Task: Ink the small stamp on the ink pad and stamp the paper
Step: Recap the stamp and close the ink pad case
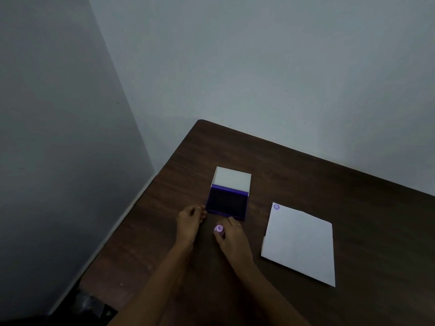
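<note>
The ink pad (226, 203) lies open on the dark wooden table, its white lid (231, 178) tilted up behind the purple pad. My left hand (190, 218) touches the pad's near left corner with curled fingers. My right hand (231, 234) holds the small purple stamp (218, 228) just in front of the pad's near edge, its round face turned up. To the right lies the white paper (300, 243), with one round purple print (276, 207) in its far left corner.
The table (329, 180) stands in a room corner, grey walls close behind and to the left. Its left edge runs diagonally past my left forearm. A dark object (94, 307) sits on the floor at the lower left.
</note>
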A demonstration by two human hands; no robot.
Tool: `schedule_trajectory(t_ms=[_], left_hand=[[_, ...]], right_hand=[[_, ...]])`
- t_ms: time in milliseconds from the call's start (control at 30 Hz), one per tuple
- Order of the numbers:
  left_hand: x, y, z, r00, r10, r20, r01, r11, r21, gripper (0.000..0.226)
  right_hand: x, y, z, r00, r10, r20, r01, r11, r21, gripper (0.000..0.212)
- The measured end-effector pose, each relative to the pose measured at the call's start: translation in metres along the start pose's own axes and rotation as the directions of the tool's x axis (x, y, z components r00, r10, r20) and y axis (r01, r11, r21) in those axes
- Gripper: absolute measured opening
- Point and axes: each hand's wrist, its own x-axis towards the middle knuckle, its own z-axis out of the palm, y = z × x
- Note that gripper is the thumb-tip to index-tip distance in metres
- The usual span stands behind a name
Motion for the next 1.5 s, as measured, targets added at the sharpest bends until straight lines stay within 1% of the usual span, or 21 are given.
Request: schedule_trajectory(t_ms=[67, 133, 167, 233, 300, 333, 400, 533, 600, 667, 767, 933, 1033, 1133, 1233, 1367, 1500], left_hand=[[0.001, 0.003, 0.002, 1.000, 0.005, -0.006, -0.005, 1.000, 0.003, 0.018], [0.002, 0.007, 0.006, 1.000, 0.024, -0.004, -0.024, 1.000, 0.020, 0.018], [0.003, 0.010, 0.008, 0.999, 0.034, -0.001, -0.034, 0.999, 0.033, 0.018], [0.008, 0.018, 0.012, 0.997, 0.071, 0.001, -0.071, 0.995, 0.064, 0.020], [0.016, 0.028, 0.017, 0.992, 0.127, 0.002, -0.126, 0.984, 0.128, 0.021], [0.022, 0.034, 0.021, 0.989, 0.146, 0.001, -0.145, 0.976, 0.161, 0.021], [0.035, 0.045, 0.029, 0.988, 0.156, -0.004, -0.152, 0.965, 0.213, 0.025], [0.060, 0.063, 0.046, 0.988, 0.149, 0.046, -0.156, 0.957, 0.245, 0.039], [0.071, 0.067, 0.053, 0.984, 0.160, 0.072, -0.174, 0.948, 0.266, 0.038], [0.079, 0.072, 0.060, 0.987, 0.135, 0.092, -0.155, 0.949, 0.273, 0.037], [0.084, 0.075, 0.069, 0.989, 0.094, 0.115, -0.123, 0.953, 0.277, 0.037], [0.089, 0.076, 0.078, 0.991, 0.097, 0.093, -0.120, 0.952, 0.280, 0.041], [0.090, 0.080, 0.079, 0.995, 0.050, 0.085, -0.069, 0.968, 0.240, 0.042], [0.089, 0.086, 0.076, 0.996, 0.021, 0.083, -0.037, 0.980, 0.193, 0.043], [0.087, 0.091, 0.070, 0.997, 0.051, 0.066, -0.061, 0.985, 0.163, 0.042], [0.077, 0.096, 0.059, 0.992, 0.108, 0.070, -0.117, 0.982, 0.151, 0.038], [0.062, 0.094, 0.048, 0.981, 0.168, 0.098, -0.187, 0.955, 0.229, 0.032]], right_hand=[[-0.001, 0.000, -0.002, 0.999, -0.034, 0.017, 0.034, 0.999, -0.020, 0.035], [-0.004, -0.002, -0.007, 0.998, -0.051, 0.023, 0.051, 0.999, -0.007, 0.045], [-0.005, -0.002, -0.010, 0.998, -0.063, -0.006, 0.063, 0.998, 0.029, 0.048], [-0.002, -0.002, -0.019, 0.986, -0.077, -0.145, 0.093, 0.990, 0.107, 0.044], [0.009, -0.002, -0.034, 0.954, -0.005, -0.300, 0.059, 0.983, 0.172, 0.034], [0.019, -0.001, -0.042, 0.937, 0.046, -0.346, 0.030, 0.977, 0.210, 0.029], [0.040, 0.002, -0.058, 0.918, 0.132, -0.374, -0.024, 0.960, 0.280, 0.026], [0.076, 0.007, -0.077, 0.919, 0.230, -0.321, -0.114, 0.933, 0.342, 0.039], [0.088, 0.008, -0.082, 0.927, 0.248, -0.283, -0.132, 0.919, 0.372, 0.044], [0.098, 0.010, -0.082, 0.933, 0.268, -0.241, -0.157, 0.904, 0.398, 0.047], [0.106, 0.013, -0.075, 0.932, 0.308, -0.189, -0.202, 0.878, 0.435, 0.050], [0.111, 0.011, -0.069, 0.932, 0.336, -0.137, -0.248, 0.866, 0.435, 0.052], [0.113, 0.005, -0.076, 0.925, 0.368, -0.094, -0.271, 0.814, 0.514, 0.051], [0.113, 0.001, -0.088, 0.916, 0.381, -0.128, -0.237, 0.768, 0.595, 0.047], [0.105, -0.002, -0.099, 0.918, 0.357, -0.170, -0.189, 0.774, 0.604, 0.043], [0.091, -0.006, -0.106, 0.929, 0.296, -0.222, -0.137, 0.831, 0.539, 0.042], [0.074, -0.008, -0.103, 0.941, 0.202, -0.271, -0.077, 0.909, 0.410, 0.044]])
